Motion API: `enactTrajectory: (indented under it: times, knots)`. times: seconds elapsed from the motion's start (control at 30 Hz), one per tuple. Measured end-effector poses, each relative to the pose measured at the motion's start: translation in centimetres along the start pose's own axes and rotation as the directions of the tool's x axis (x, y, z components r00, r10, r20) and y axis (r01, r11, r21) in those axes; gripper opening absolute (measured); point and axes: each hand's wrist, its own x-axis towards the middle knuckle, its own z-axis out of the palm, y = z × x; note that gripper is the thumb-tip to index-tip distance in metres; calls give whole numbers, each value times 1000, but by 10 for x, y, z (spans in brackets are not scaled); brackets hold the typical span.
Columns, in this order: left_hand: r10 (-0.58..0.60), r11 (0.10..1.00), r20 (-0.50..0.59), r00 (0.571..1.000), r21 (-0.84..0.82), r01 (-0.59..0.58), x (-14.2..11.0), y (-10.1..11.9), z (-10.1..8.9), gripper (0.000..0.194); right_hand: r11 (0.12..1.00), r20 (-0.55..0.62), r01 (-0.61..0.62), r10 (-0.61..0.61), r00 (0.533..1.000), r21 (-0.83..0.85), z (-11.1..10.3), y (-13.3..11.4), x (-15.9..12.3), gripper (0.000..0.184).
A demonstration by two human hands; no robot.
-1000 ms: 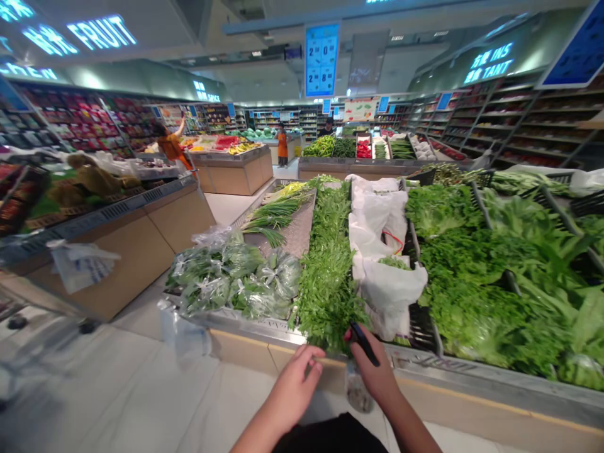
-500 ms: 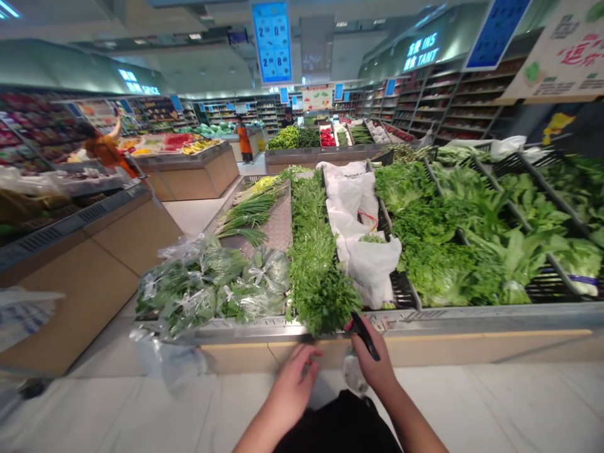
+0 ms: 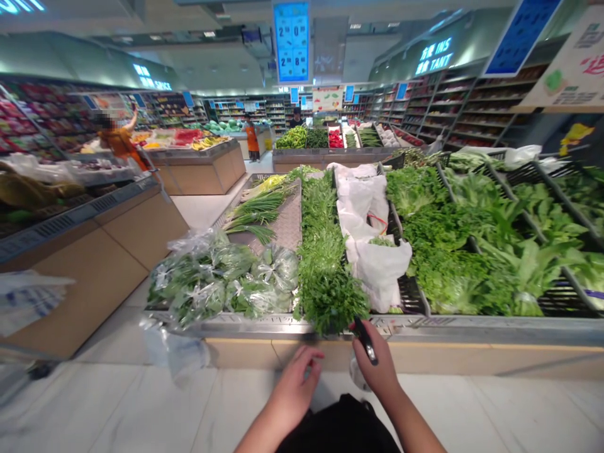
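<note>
My left hand (image 3: 302,374) is in front of the display's front edge, empty, fingers loosely curved with the thumb apart. Close to its right, my right hand (image 3: 376,358) is closed around a slim black tool (image 3: 366,343); its working end is too small to make out. That hand is beside the front end of a long row of leafy greens (image 3: 330,296). Below the right hand shows a whitish translucent thing (image 3: 357,372), partly covered by the hand, which I cannot identify.
Bagged greens (image 3: 202,292) lie left of the row, with spring onions (image 3: 259,211) behind them. White cloths (image 3: 377,264) cover the crate to the right, and lettuces (image 3: 443,277) fill crates beyond. A plastic bag (image 3: 174,349) hangs at the front left. A person in orange (image 3: 121,141) stands far left.
My view has turned slightly left, so the display appears shifted right. Both hands stay almost in place; the black tool is still in my right hand.
</note>
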Motion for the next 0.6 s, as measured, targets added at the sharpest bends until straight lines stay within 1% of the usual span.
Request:
enactTrajectory:
  times: [0.07,0.13,0.23,0.3,0.37,0.47,0.5,0.53,0.6]
  knots:
    - [-5,1000,-10,1000,-6,5,0,-2,0,23,1000,6,4,-4,1000,28,1,-3,-2,17]
    - [-12,1000,-15,1000,-21,12,0,-3,0,23,997,-14,-13,14,1000,78,3,-9,-3,15]
    - [-36,998,0,999,-55,36,0,-2,1,26,990,-48,-50,57,997,132,9,-18,-5,20]
    - [-54,995,17,998,-84,55,-1,-1,3,32,986,-68,-73,85,994,152,14,-23,-5,25]
    - [-55,990,39,998,-128,60,-1,-1,7,49,977,-94,-109,127,987,182,19,-28,-5,29]
    - [-29,968,110,993,-247,55,0,-7,17,86,946,-112,-184,220,969,266,24,-35,-5,31]
    - [-19,953,133,991,-297,59,1,-10,21,94,932,-104,-206,247,963,299,25,-38,-5,32]
    - [-9,933,151,989,-353,62,3,-14,25,98,917,-90,-224,267,960,329,25,-41,-4,32]
    - [10,878,161,987,-473,69,7,-22,32,99,897,-49,-243,280,959,369,22,-46,-3,33]
